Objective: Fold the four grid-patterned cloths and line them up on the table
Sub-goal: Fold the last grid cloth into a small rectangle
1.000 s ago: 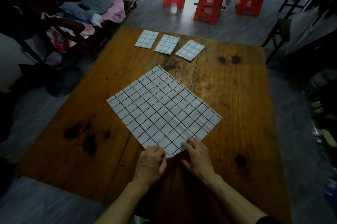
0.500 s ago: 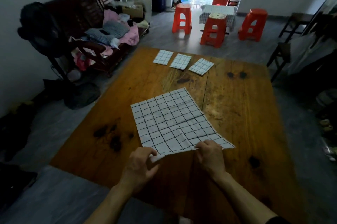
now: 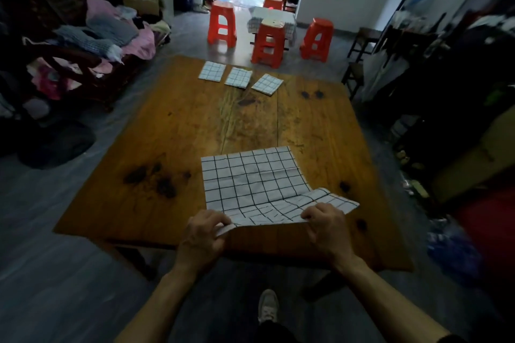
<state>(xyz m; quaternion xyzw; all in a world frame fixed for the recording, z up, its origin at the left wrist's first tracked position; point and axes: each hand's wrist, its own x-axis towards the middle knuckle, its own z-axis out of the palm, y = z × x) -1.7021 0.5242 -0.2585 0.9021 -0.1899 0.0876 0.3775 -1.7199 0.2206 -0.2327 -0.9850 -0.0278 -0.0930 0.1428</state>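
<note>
Left hand (image 3: 204, 234) and right hand (image 3: 326, 224) each pinched the near edge of the open grid cloth (image 3: 250, 178), lower centre of frame, that edge lifted off the wooden surface (image 3: 172, 130). Three folded cloths (image 3: 239, 77) sat in a row, upper centre, at the far edge.

Unfolded grid cloth (image 3: 250, 175) near edge lifted; three folded cloths (image 3: 239, 77) rowed far.
</note>
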